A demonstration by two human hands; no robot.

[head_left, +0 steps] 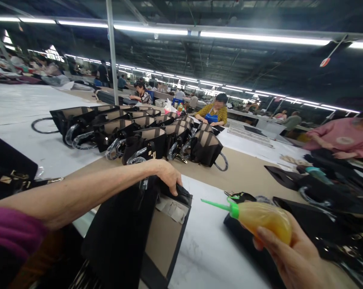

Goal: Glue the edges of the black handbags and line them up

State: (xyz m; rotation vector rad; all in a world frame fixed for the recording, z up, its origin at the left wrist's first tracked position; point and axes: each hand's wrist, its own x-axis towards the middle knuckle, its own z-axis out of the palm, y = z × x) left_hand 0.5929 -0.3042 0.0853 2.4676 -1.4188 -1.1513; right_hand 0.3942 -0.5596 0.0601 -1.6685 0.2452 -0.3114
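Observation:
My left hand [169, 176] reaches across a black handbag [124, 237] in front of me and grips the far end of its top edge. The bag lies tilted with its opening facing right, so the beige lining [163, 230] and a pale patch of paper-like material [173, 209] inside show. In my right hand [292, 249] is a soft squeeze bottle [264, 220] of yellowish liquid, fingers wrapped round it. Its thin green nozzle points left toward the bag's far corner, with a gap between them.
Rows of black handbags [145, 140] with plastic-wrapped handles stand on the table beyond. More black bags lie at the right [319, 192] and left edge [9, 168]. A person in a yellow top [213, 112] sits across; a pink-sleeved person [343, 138] works at right.

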